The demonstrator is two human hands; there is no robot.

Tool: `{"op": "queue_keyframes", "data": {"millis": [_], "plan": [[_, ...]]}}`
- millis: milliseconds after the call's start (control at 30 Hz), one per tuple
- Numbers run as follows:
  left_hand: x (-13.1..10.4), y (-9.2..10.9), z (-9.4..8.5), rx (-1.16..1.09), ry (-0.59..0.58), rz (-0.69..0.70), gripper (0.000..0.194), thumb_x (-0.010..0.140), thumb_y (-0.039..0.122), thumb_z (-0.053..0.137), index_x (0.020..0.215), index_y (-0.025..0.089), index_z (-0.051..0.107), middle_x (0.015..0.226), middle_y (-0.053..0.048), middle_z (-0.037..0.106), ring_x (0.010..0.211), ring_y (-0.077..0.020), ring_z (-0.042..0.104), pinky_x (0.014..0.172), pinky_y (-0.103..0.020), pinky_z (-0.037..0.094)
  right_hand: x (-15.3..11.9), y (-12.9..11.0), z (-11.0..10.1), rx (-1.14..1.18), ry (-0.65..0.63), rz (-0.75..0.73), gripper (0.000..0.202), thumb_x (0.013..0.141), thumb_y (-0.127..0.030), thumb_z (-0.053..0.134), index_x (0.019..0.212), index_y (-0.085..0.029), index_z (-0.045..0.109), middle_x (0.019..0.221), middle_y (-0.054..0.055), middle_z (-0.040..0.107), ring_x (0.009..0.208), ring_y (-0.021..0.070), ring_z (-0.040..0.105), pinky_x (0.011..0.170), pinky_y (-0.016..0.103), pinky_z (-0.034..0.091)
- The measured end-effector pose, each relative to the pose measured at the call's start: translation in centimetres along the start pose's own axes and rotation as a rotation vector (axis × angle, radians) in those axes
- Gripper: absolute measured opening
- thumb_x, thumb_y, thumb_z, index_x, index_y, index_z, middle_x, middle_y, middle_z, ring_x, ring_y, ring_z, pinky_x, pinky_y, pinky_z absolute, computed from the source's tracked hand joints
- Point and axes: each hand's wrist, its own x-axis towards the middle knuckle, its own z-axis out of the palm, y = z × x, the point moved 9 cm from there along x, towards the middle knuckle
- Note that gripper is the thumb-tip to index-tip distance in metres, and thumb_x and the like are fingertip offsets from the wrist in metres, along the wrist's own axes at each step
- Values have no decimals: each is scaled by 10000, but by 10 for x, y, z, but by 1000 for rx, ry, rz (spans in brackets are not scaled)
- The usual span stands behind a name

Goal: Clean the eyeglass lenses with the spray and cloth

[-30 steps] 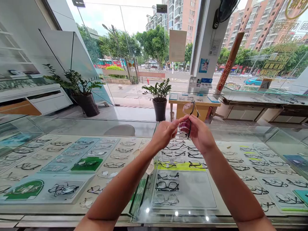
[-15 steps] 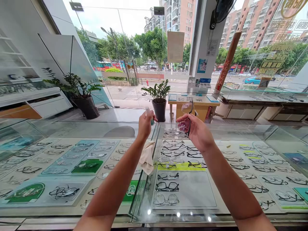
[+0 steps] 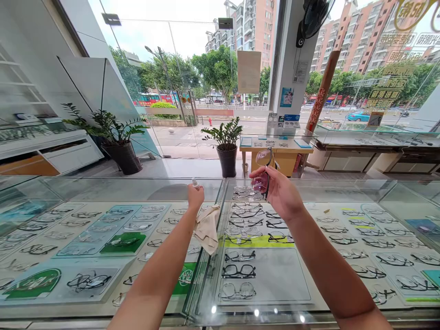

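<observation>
A small bottle with a clear cap (image 3: 195, 183) is in my left hand (image 3: 195, 196), whose fingers are wrapped round it just above the glass counter. My right hand (image 3: 280, 190) grips a pair of glasses (image 3: 264, 157) by the frame, turned upright, with one lens above the fingers and a purplish lens below. Between my hands and nearer to me, a beige cloth (image 3: 207, 229) lies crumpled on the counter's glass top, close to my left wrist.
The glass display counter (image 3: 264, 275) holds rows of eyeglasses on trays. A potted plant (image 3: 227, 160) and a wooden display table (image 3: 278, 147) stand beyond it. Another potted plant (image 3: 123, 156) is at the left, before the large windows.
My left hand has moved left and down with the bottle, to the counter's surface behind the cloth. My right hand still holds the glasses, slightly lower and further left.
</observation>
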Motion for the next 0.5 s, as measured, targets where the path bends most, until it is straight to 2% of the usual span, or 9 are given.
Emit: {"op": "queue_keyframes", "data": {"millis": [167,300,367,433,467,500], "plan": [[-2,4,1,7,-4,35,278,901,180,591,1096,261,410,1068,-105,715,1060,-309,707,927,-418,540,1,-2,-1,-7,9,-19,273,986,-532,665,970,-277,760,1117,67,807,949,220,676,843,388,555],[-17,16,-7,12,31,44,317,920,177,608,1173,234,424,1125,-138,698,1067,-305,687,949,-449,544,-3,-5,0,-29,9,-4,268,995,-518,647,981,-275,758,1131,72,804,964,223,678,839,384,554],[-27,25,-18,37,117,44,425,904,189,658,1256,196,419,1301,-206,635,1274,-346,611,1064,-496,500,-7,-9,-1,-76,21,-7,269,994,-519,632,987,-277,750,1145,74,800,996,233,688,850,392,560],[-38,37,-32,81,243,52,529,904,189,666,1353,170,388,1515,-256,492,1520,-380,407,1213,-536,373,-10,-15,-3,-138,38,-29,271,992,-525,619,998,-283,741,1164,71,794,1037,245,702,868,403,565],[-44,44,-40,106,310,68,529,922,200,652,1380,169,389,1561,-258,453,1559,-379,353,1244,-539,334,-11,-19,-4,-169,44,-39,275,993,-533,613,1003,-287,736,1175,68,791,1055,249,710,874,407,568],[-50,53,-50,131,397,125,501,928,211,646,1374,162,422,1556,-263,464,1541,-389,379,1237,-544,340,-11,-21,-4,-199,48,-44,284,993,-546,610,1006,-289,731,1186,68,789,1071,253,717,873,409,571]]}}
